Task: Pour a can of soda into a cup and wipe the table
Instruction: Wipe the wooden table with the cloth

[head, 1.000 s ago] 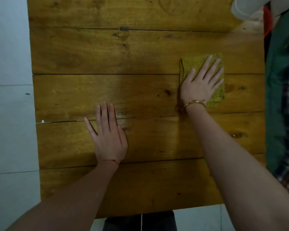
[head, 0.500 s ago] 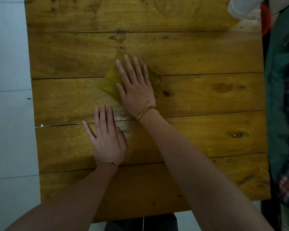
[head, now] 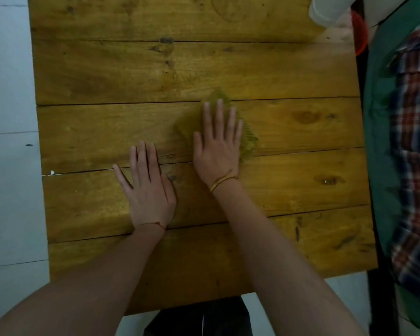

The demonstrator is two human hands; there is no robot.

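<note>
Right hand (head: pixel 217 146) flat, fingers straight, atop yellow-green cloth (head: pixel 247 141); left hand (head: pixel 149 190) flat on bare table (head: pixel 289 69); no legible writing.

Wooden plank table (head: pixel 289 69), yellow-brown, knotted, filling most of the view. Right hand (head: pixel 217 151), gold bangle at the wrist, lying flat with straight fingers (head: pixel 219 117) pressing on a yellow-green woven cloth (head: pixel 247 141), blurred, at mid-table. Left hand (head: pixel 148 190), thin red thread at the wrist, resting palm-down on the bare wood just beside the right hand, fingers straight. White cup (head: pixel 325 10), partly cut off, sitting at the far right corner. Green and plaid fabric (head: pixel 410 141) showing along the right edge.
</note>
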